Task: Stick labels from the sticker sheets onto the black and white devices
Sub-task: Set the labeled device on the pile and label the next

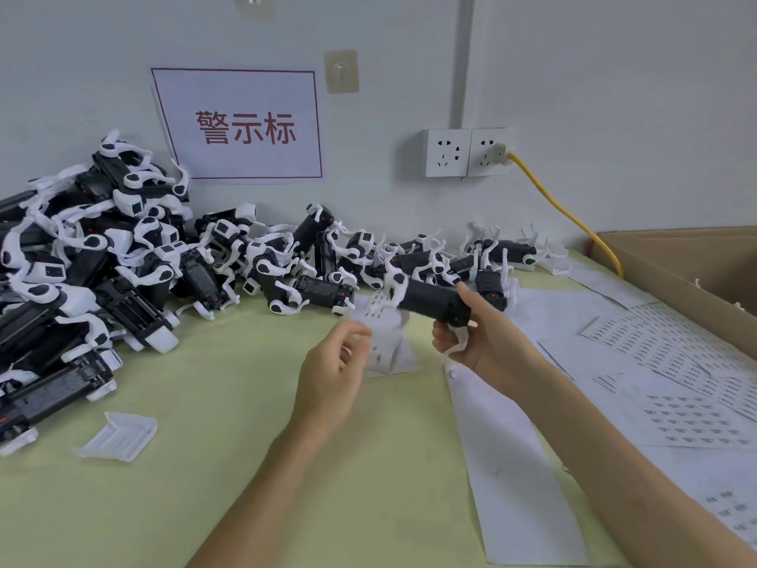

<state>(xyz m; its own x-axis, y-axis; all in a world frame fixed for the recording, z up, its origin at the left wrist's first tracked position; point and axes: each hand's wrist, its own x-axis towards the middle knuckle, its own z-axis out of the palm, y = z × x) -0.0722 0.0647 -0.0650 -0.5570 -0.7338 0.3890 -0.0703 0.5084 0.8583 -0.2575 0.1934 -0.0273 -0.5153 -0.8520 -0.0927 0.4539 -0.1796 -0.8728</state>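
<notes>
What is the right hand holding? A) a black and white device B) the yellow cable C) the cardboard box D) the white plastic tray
A: the right hand has its fingers and thumb curled round a black and white device, lifted off the tabletop.

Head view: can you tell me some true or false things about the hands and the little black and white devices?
The right hand holds a black device. True.
The yellow cable is plugged into the wall socket. True.
The pile of devices lies on the floor. False: it lies on the green table.
The sticker sheets lie left of the pile. False: they lie on the table's right side.
</notes>
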